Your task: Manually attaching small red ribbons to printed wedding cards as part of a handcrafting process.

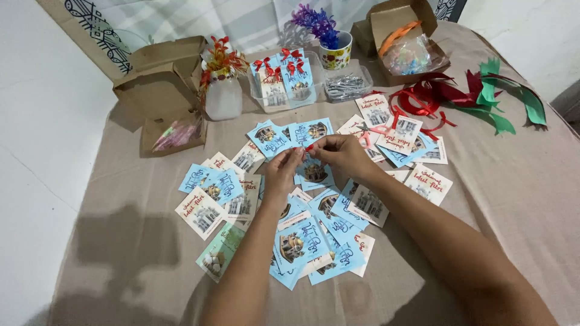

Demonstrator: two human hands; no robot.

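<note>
At the centre of the table, both hands meet over a small red ribbon piece [310, 147], pinched between the fingertips of the left hand [283, 171] and the right hand [342, 154]. Hands are together, closed on the ribbon, and directly beneath them lies a light-blue printed paper card [314, 173].

Around the hands, many more blue and white printed cards [212, 199] lie scattered on the beige tablecloth [121, 241], from nine o'clock round through six to three o'clock.

At twelve o'clock stands a clear plastic tray [260, 96] holding cards already fitted with red bows, and just to its right a smaller clear tray of silver metal clips [345, 86]. Behind these sits a patterned cup of purple artificial flowers [329, 42].

At ten o'clock stand a white vase with red and orange flowers [222, 84] and an open brown cardboard box [160, 81]. At one o'clock is another open cardboard box [399, 27] holding a clear bag. At two o'clock lie loose red and green ribbons [477, 96].
</note>
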